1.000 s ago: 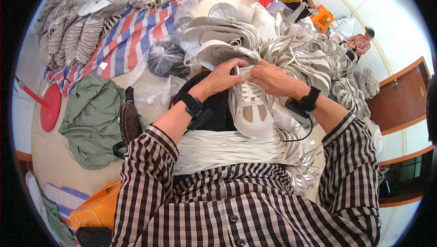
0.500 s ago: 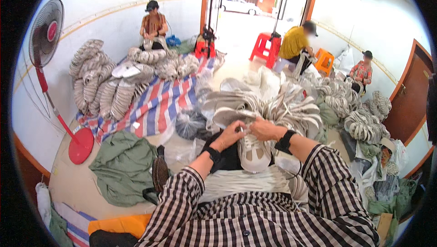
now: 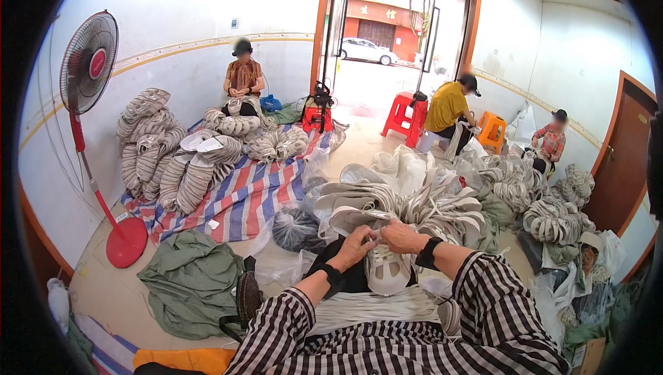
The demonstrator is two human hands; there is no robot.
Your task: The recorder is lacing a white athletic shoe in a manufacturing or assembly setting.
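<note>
Curled inward, with fingertips near each other, on left hand (image 3: 356, 246) and right hand (image 3: 405, 238), at the far end of a pale shoe upper (image 3: 388, 276); cannot tell from this view how tightly closed, or on what exactly. Seen with toe toward the body, just beyond flat white strips (image 3: 380, 308) across the lap. Beyond both hands: a fanned pile of pale uppers (image 3: 449, 213). To the left: crumpled green cloth (image 3: 185, 284) on the floor. Farther left: a standing fan (image 3: 90, 64) with red base.
</note>
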